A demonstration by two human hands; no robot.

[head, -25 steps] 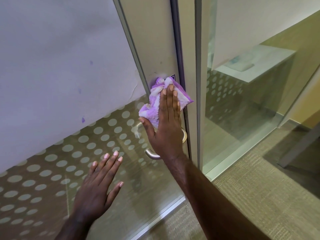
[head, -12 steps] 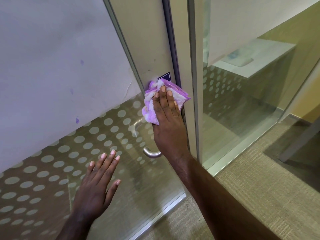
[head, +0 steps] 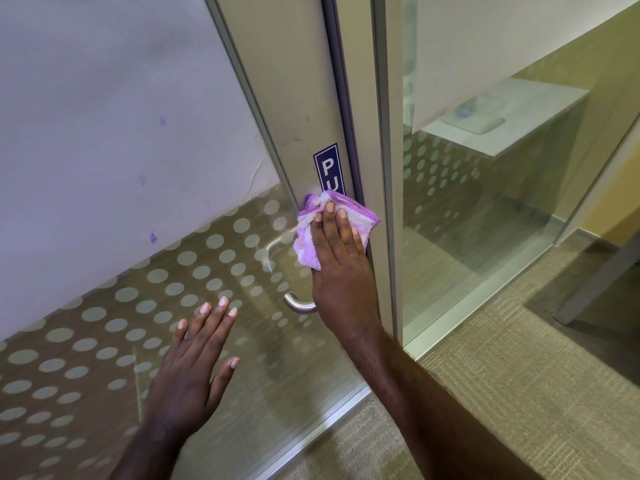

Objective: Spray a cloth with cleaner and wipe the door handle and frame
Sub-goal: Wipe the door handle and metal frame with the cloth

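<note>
My right hand [head: 341, 268] presses a purple and white cloth [head: 306, 237] flat against the metal door frame [head: 298, 98], just below a blue sticker [head: 327, 168] whose lower part the cloth hides. The curved metal door handle [head: 298, 306] sticks out under my right hand, partly covered by my wrist. My left hand [head: 194, 372] lies flat, fingers spread, on the dotted glass of the door [head: 86, 341], lower left of the handle. No spray bottle is in sight.
A fixed glass panel [head: 485, 220] with a metal post stands right of the door. Behind it are a white desk [head: 502, 116] and carpet. Beige carpet [head: 502, 410] covers the floor at lower right. The door's upper glass is frosted.
My right hand has slid the cloth down the frame, uncovering more of the blue sticker. My left hand has stayed flat on the glass.
</note>
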